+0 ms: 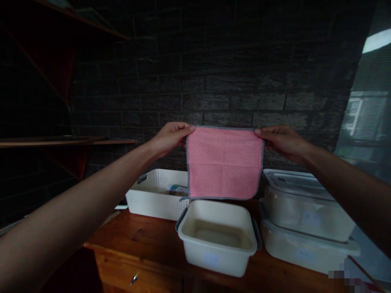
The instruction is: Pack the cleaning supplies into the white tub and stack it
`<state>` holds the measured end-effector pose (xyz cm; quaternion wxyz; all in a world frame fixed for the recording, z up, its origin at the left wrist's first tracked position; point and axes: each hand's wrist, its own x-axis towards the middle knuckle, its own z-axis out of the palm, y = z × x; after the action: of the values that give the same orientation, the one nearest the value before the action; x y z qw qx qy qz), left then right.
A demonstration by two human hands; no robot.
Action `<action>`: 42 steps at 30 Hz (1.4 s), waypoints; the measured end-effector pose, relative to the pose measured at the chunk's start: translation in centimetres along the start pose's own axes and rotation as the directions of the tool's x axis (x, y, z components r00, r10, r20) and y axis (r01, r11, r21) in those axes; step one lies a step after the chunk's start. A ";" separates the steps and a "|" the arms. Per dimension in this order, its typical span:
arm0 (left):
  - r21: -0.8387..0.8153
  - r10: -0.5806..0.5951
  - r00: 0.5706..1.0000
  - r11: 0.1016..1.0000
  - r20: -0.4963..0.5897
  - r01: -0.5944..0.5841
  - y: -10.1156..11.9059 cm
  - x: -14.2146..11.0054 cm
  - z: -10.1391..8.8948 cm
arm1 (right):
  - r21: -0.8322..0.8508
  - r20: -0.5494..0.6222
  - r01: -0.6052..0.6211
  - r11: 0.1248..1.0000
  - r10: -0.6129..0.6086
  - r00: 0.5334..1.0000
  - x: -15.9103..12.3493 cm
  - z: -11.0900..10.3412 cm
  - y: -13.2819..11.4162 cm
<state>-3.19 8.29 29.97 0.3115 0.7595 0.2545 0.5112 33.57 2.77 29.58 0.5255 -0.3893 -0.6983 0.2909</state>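
A pink cleaning cloth [225, 162] with a grey striped border hangs spread flat between my two hands. My left hand [173, 137] pinches its upper left corner, and my right hand [279, 140] pinches the upper right one. Just below the cloth's lower edge stands a white plastic basin [215, 250] with grey handles. Shallow liquid, probably water, shows inside it. The cloth hangs behind and above the basin's back rim, apart from the liquid. Part of the white basket behind is hidden by the cloth.
A white perforated basket [157, 203] holding a tube [177, 189] stands at the left on the wooden cabinet [137, 232]. Two stacked lidded storage boxes [305, 215] stand at the right. Wooden shelves [70, 141] jut out on the left, before a dark brick wall [220, 93].
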 end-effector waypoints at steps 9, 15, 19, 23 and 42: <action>-0.043 -0.035 0.999 0.998 0.014 0.035 0.2 -0.4 0.3 | -0.012 -0.025 -0.015 1.000 0.015 1.000 -0.2 0.0 0.3; -0.085 -0.054 0.998 0.995 0.019 0.055 0.4 -0.4 0.3 | -0.011 -0.030 -0.002 1.000 0.002 1.000 0.2 -0.3 0.4; -0.116 -0.065 0.998 0.991 0.006 0.065 0.1 -0.4 0.5 | 0.006 -0.027 -0.001 1.000 0.001 1.000 0.0 0.0 0.4; -0.101 -0.055 0.998 0.993 -0.009 0.054 -0.5 -0.7 0.9 | -0.012 -0.003 -0.006 1.000 0.006 1.000 -0.4 0.6 0.5; 0.032 -0.143 0.988 0.989 -0.061 0.146 -4.1 -3.3 1.1 | -0.245 0.050 -0.097 0.965 0.112 0.992 -2.8 3.8 1.8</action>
<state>-3.57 8.48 24.59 0.3264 0.7293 0.3270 0.5047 30.70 1.35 25.67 0.4357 -0.4773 -0.7234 0.2431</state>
